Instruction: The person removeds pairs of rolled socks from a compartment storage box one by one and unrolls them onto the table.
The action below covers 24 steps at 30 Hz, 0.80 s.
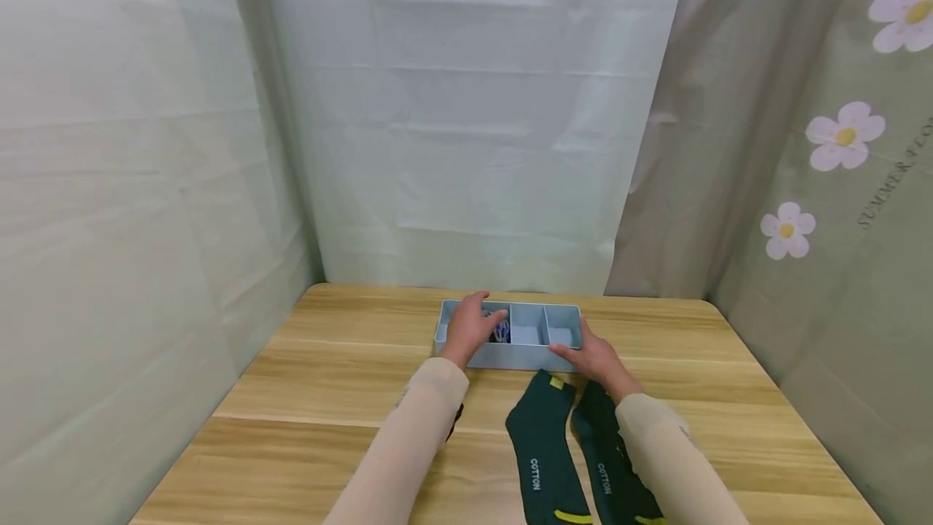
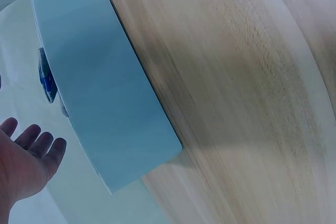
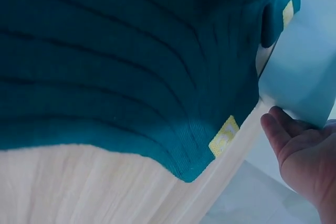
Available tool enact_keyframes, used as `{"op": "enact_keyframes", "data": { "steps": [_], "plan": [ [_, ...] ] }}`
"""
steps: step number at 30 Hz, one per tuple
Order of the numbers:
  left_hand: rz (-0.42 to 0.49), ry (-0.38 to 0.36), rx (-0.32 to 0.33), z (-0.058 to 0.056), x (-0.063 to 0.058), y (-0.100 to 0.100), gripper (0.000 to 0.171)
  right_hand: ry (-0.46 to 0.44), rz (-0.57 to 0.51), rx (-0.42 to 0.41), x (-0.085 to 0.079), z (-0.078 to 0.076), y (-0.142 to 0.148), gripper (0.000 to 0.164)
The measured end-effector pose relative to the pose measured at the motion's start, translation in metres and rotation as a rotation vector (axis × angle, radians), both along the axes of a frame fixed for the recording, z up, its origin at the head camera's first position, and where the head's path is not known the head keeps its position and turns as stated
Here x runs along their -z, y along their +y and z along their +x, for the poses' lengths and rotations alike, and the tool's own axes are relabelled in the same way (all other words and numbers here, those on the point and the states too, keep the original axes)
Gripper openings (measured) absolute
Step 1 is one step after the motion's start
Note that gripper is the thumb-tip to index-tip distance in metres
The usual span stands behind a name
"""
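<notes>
A light blue divided box (image 1: 510, 357) stands at the far side of the table, and a blue-and-white patterned item (image 1: 501, 330) shows in one compartment. My left hand (image 1: 470, 329) hovers over the box's left part with fingers spread and holds nothing. In the left wrist view, a dark blue piece (image 2: 47, 80) sticks up past the box's rim. My right hand (image 1: 599, 359) grips the box's right end, thumb along the front and fingers at the side. Two dark green socks (image 1: 547, 444) marked COTTON lie in front of the box, the right one partly under my forearm.
The wooden table (image 1: 328, 395) is bordered by a pale curtain (image 1: 466, 144) behind and hanging cloth at both sides. A small black object (image 1: 455, 421) shows beside my left sleeve, mostly hidden by it.
</notes>
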<state>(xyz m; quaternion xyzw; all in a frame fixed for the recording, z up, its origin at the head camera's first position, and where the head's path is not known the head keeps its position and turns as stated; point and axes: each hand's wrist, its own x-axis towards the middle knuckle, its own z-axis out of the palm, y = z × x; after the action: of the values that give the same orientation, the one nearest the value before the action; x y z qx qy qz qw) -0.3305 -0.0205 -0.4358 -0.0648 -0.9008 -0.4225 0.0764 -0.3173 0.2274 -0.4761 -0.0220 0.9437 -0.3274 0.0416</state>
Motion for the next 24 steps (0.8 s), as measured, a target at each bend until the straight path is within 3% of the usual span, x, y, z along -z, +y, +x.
{"op": "enact_keyframes", "data": {
  "steps": [13,24],
  "plan": [
    [0.032,0.007,-0.006,0.002,0.004,0.004,0.057,0.019,-0.022,0.053,0.001,0.008,-0.007,0.098],
    [0.104,0.004,-0.122,0.003,0.012,0.017,0.057,0.033,-0.009,0.048,-0.001,0.011,-0.008,0.097]
  ]
}}
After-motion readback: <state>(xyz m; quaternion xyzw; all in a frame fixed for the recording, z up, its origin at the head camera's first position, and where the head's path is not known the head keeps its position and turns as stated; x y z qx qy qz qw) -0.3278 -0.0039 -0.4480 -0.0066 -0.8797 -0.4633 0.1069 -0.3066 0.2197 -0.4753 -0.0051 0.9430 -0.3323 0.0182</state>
